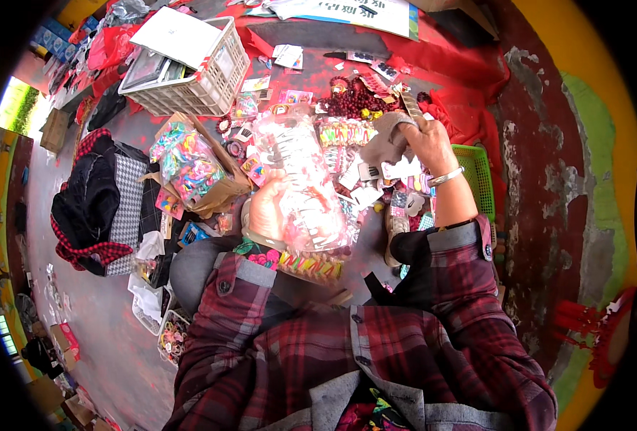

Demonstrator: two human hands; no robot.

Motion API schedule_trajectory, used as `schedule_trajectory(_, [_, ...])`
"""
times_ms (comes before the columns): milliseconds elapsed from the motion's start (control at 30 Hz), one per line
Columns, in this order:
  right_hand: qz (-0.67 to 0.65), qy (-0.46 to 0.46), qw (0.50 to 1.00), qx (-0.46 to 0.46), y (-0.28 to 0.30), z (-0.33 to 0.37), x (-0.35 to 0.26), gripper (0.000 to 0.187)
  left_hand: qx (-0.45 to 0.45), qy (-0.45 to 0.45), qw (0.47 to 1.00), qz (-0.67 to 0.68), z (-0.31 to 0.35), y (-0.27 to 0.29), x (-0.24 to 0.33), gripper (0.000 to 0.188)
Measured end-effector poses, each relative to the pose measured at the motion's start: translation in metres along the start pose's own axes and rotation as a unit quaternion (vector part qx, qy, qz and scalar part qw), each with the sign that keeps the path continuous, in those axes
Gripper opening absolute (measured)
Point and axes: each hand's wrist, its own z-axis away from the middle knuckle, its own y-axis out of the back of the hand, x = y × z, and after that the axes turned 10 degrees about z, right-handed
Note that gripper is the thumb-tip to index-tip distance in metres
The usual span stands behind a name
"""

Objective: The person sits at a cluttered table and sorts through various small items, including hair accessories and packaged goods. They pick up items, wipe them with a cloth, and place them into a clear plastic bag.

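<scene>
My left hand [267, 208] is closed on the edge of a see-through plastic bag [300, 169]. Pale pink and white small items fill the bag, too washed out by glare to name. To the right, my right hand [431, 146], with a silver bangle at the wrist, pinches a grey-beige cloth [387, 141] above the pile. Below the bag lies a pack of yellow, green and pink hair accessories [310, 267]. A similar yellow and pink pack [347, 132] sits beyond the bag. Dark red beaded hair ties [354, 97] are heaped farther off.
An opened cardboard box [218, 201] of bagged colourful items stands at left. Behind it is a white plastic crate [211, 90] with a white board on top. A green basket [474, 179] stands right of my wrist. A black, red-checked garment [89, 208] lies far left.
</scene>
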Motion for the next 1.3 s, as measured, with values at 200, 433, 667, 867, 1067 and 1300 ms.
schedule_trajectory(200, [-0.361, -0.182, 0.914, 0.035, -0.014, -0.006, 0.022, 0.029, 0.051, -0.022, 0.996, -0.070, -0.011, 0.021, -0.013, 0.019])
schedule_trajectory(433, [-0.544, -0.091, 0.834, 0.024, 0.007, 0.031, -0.089, 0.034, 0.017, 0.048, 0.998, -0.023, -0.016, 0.044, -0.028, 0.026])
schedule_trajectory(667, [-0.082, 0.425, 0.873, -0.223, -0.006, 0.078, -0.117, 0.043, -0.003, 0.037, 0.995, -0.093, -0.002, -0.003, -0.027, 0.036])
schedule_trajectory(867, [-0.024, 0.346, 0.934, -0.082, -0.026, 0.091, -0.137, 0.044, -0.112, -0.373, 0.907, 0.159, -0.015, -0.035, -0.102, 0.053])
schedule_trajectory(1067, [0.064, 0.365, 0.925, -0.083, -0.063, 0.099, -0.140, 0.059, -0.222, -0.459, 0.815, 0.277, -0.037, -0.006, -0.135, 0.062])
schedule_trajectory(1300, [0.116, 0.270, 0.956, 0.021, -0.047, 0.068, -0.133, 0.053, -0.094, -0.041, 0.994, -0.040, 0.002, -0.015, -0.039, 0.047])
